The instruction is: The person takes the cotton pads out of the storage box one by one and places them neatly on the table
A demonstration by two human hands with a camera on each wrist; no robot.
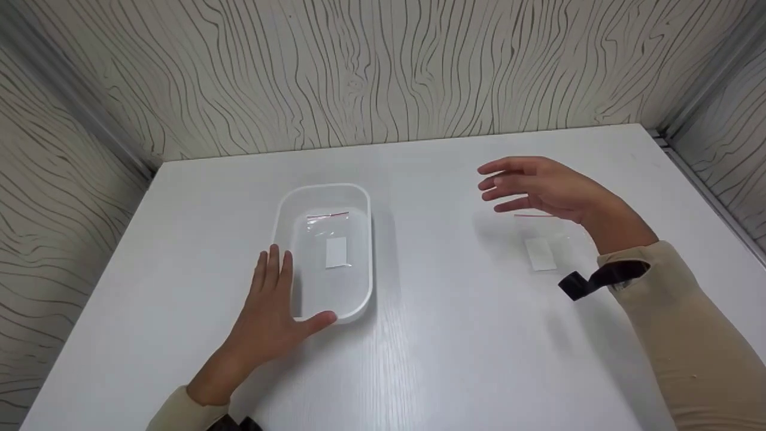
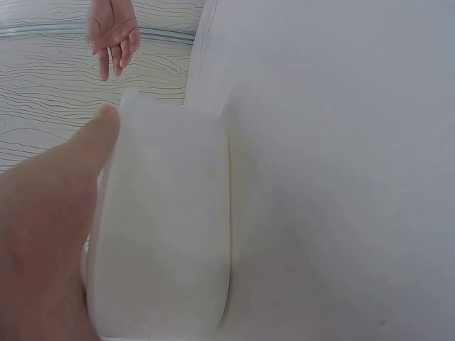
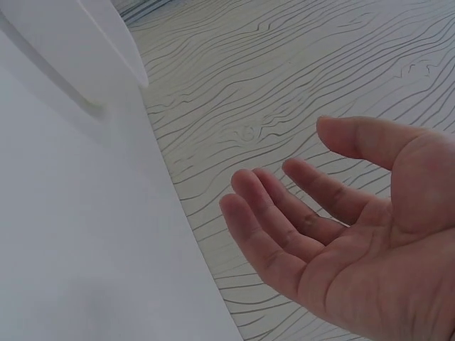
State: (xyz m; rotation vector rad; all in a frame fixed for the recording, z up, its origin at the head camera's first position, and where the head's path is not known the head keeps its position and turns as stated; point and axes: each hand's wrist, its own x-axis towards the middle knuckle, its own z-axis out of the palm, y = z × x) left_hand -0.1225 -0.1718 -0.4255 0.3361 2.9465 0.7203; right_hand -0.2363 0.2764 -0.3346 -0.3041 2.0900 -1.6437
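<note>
A white plastic tray [image 1: 370,263] with rounded corners sits left of the table's middle. Inside it lies a clear zip bag [image 1: 319,227] with a red seal line and a white paper rectangle [image 1: 336,252]. My left hand [image 1: 269,320] touches the tray's near left corner, fingers straight along the left side, thumb on the near rim. The left wrist view shows the tray's outer wall [image 2: 167,213] beside the thumb. Above the table at the right hovers my right hand [image 1: 544,185], fingers loosely bent, holding nothing. Below it lies a second clear zip bag [image 1: 541,251], partly hidden by the hand.
The white table [image 1: 443,335] meets a wood-grain patterned wall [image 1: 383,72] at the back. Similar panels with grey metal edge strips [image 1: 78,90] stand at both sides. A black strap [image 1: 604,276] sits on the right beige sleeve [image 1: 676,335].
</note>
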